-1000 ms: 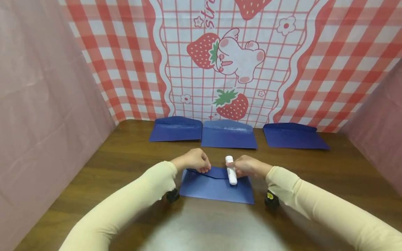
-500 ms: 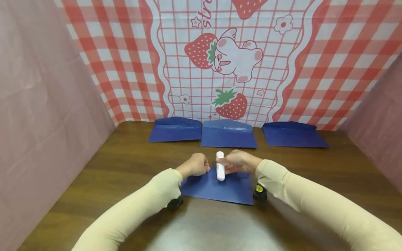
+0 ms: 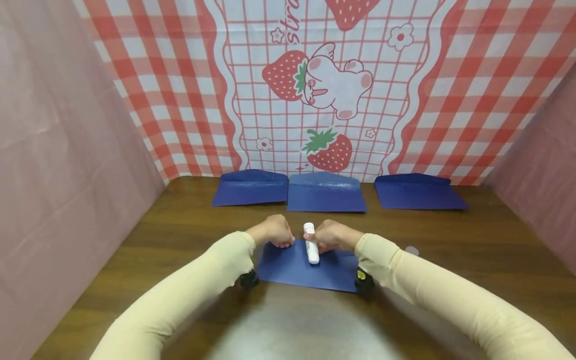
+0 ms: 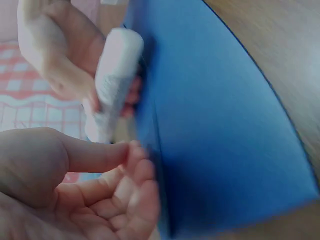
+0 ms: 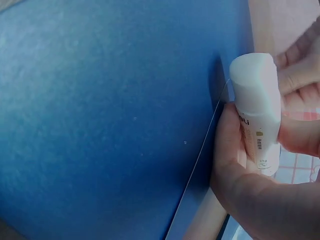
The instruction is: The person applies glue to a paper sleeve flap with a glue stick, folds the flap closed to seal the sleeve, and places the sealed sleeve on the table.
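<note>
A white glue stick [image 3: 311,243] is gripped in my right hand [image 3: 332,235], between thumb and fingers. Printing shows along its side in the right wrist view. Beneath it lies a dark blue envelope [image 3: 310,272], its flap folded down over the body. The right hand's fingers rest against the folded edge of the envelope. At the left part of that edge, my left hand [image 3: 278,231] touches the flap with curled fingers. Its thumb tip meets the fingers in the left wrist view, with no envelope visible between them.
Three more blue envelopes lie along the table's back, flaps raised: a left one [image 3: 252,190], a middle one [image 3: 327,194] and a right one [image 3: 420,192]. A small pale round thing [image 3: 411,250] shows beside the right sleeve. Checked cloth [image 3: 180,90] hangs behind.
The envelope's flap, partly lifted a second ago, now lies flat. My right hand has shifted left with the glue stick. The left hand has moved slightly, staying near the flap's left part.
</note>
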Motion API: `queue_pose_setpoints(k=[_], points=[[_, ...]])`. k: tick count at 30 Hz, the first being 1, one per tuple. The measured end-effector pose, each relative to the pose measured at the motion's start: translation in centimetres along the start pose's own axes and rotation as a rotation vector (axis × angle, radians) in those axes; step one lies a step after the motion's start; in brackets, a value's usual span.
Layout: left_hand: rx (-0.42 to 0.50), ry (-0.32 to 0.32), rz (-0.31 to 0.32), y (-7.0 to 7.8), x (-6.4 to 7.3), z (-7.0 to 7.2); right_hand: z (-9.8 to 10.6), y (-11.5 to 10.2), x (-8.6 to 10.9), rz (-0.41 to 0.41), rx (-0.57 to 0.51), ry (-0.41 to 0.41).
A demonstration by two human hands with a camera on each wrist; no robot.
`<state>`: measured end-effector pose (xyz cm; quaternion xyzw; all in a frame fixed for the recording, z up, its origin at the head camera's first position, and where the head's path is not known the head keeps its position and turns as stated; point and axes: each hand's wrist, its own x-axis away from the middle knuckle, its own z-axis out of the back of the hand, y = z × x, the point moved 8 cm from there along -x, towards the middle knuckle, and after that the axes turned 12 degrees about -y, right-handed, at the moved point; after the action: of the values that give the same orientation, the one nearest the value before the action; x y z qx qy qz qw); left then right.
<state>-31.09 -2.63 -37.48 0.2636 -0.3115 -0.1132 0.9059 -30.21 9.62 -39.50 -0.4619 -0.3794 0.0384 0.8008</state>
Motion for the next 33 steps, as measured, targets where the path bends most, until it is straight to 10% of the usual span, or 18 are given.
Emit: queue_pose_setpoints(k=[13,23,29,33], points=[[0.048,-0.013,-0.051,-1.2,0.0,-0.6,2.3,1.6,2.0,0.028,-0.143,-0.099],[0.076,-0.044,-0.009,-2.5,0.3,-0.7,3.1,3.5,3.4,0.004,0.064,-0.127],[-0.011,-0.05,0.058,-0.8,0.4,-0.5,2.8,3.5,3.5,0.053,0.079,-0.119],[0.01,-0.068,-0.011,1.5,-0.1,-1.3,3.4,3.5,3.7,0.071,0.069,-0.098]])
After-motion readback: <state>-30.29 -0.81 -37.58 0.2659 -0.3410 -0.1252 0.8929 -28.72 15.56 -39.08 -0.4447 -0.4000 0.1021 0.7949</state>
